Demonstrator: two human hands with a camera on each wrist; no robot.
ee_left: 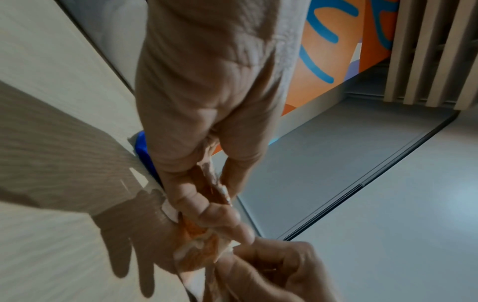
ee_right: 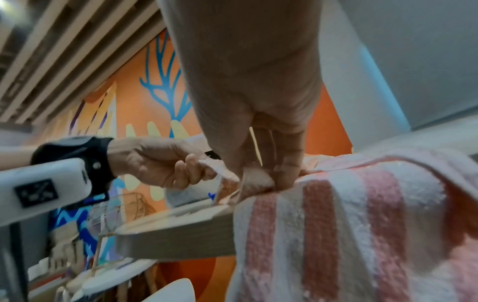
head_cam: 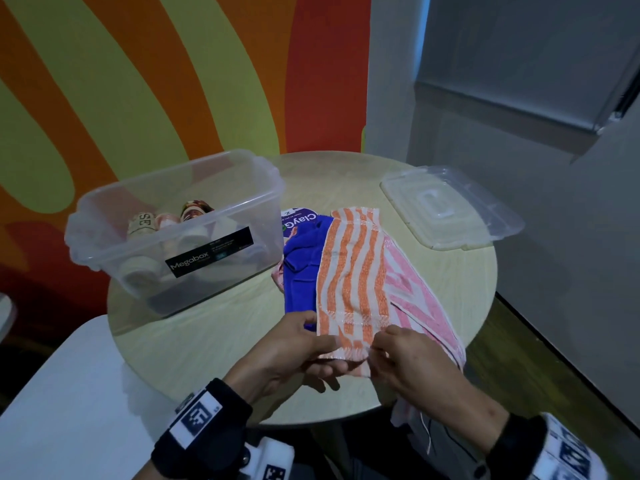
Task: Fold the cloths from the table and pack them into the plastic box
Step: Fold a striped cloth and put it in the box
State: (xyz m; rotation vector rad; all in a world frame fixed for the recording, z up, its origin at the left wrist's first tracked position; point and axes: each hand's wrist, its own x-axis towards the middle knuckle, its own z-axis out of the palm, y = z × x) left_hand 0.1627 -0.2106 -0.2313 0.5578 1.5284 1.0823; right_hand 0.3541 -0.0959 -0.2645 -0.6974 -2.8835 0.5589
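Observation:
An orange-and-white striped cloth (head_cam: 353, 268) lies lengthwise on the round table (head_cam: 214, 337), on top of a blue cloth (head_cam: 302, 268) and a pink-and-white striped cloth (head_cam: 420, 303). My left hand (head_cam: 304, 348) pinches the orange cloth's near edge at its left corner. My right hand (head_cam: 405, 362) pinches the same edge at the right corner. In the left wrist view the left hand (ee_left: 214, 206) has the orange cloth (ee_left: 199, 245) between thumb and fingers. In the right wrist view the right hand (ee_right: 261, 167) grips it above the pink cloth (ee_right: 336, 220), which hangs over the table edge.
The clear plastic box (head_cam: 180, 230) stands open at the table's left, with rolled items inside. Its clear lid (head_cam: 450, 206) lies at the far right of the table. A printed package (head_cam: 301, 216) peeks out behind the blue cloth. A white chair (head_cam: 59, 403) is near left.

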